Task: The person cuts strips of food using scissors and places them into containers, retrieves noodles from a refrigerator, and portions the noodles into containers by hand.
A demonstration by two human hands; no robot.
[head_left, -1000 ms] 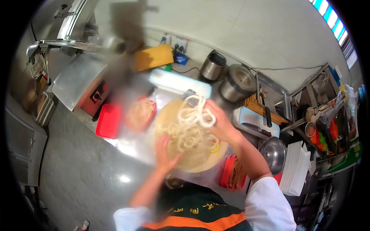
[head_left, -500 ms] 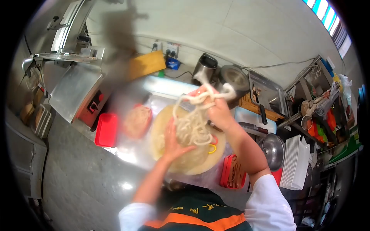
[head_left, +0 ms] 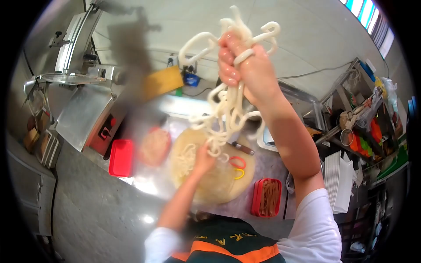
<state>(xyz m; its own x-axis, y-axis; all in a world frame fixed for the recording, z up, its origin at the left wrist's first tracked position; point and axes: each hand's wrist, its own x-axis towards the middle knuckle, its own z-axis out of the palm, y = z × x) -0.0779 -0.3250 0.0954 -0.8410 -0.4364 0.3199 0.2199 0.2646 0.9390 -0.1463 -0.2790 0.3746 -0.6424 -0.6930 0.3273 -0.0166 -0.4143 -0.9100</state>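
Raised high in front of the wall, my right hand (head_left: 250,70) is clenched round a bunch of thick, pale, wet rope-like strands (head_left: 228,116). Loops stick out above the fist, and a tangled length hangs below it. At the lower end, my left hand (head_left: 205,160) is closed on the same strands, its fingertips partly hidden. Beneath is a round cutting board (head_left: 215,193). A small heap of similar strands (head_left: 186,158) lies on its left side. Scissors with red and yellow handles (head_left: 239,173) and a dark-handled tool (head_left: 242,148) lie on the right side.
Left of the board are a tray of pale food (head_left: 154,146) and a red tray (head_left: 121,158). A red container of brown strips (head_left: 266,198) stands at the right front. White trays (head_left: 337,182) are stacked farther right. A metal machine (head_left: 85,107) stands at left.
My right hand has risen well above the board, stretching the strands upward. My left hand, spread before, is now closed at their lower end. The scissors and the heap on the board show more.
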